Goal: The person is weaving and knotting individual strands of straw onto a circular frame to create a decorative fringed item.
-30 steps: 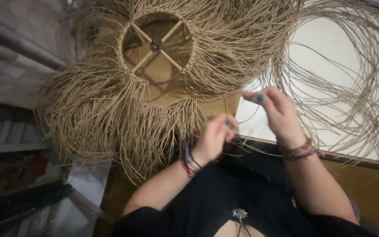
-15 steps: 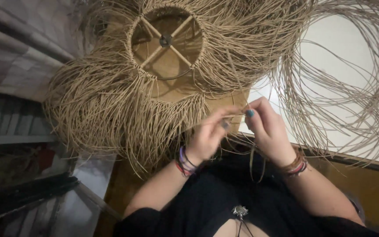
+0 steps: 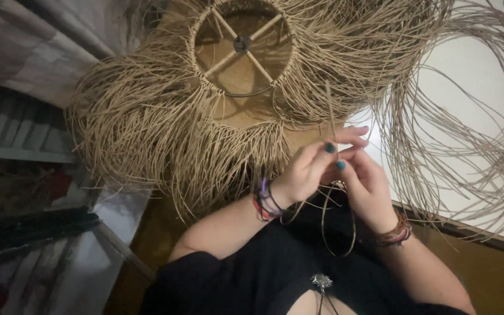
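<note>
Strand (image 3: 329, 111): centre frame, thin, light, springy; best held near its end.
Fingers: left hand (image 3: 305, 175) and right hand (image 3: 368, 186) both pinch it.
Lampshade (image 3: 205, 111): upper left, fringed.

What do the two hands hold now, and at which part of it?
Both the left hand and the right hand pinch one thin rattan strand near its upper end; the rest loops down below.

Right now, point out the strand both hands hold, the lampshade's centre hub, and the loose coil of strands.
Strand (image 3: 329, 108), head view: upright part above the fingers.
Centre hub (image 3: 241, 44), head view: where spokes meet.
Loose coil (image 3: 468, 175), head view: strands over the white surface.
</note>
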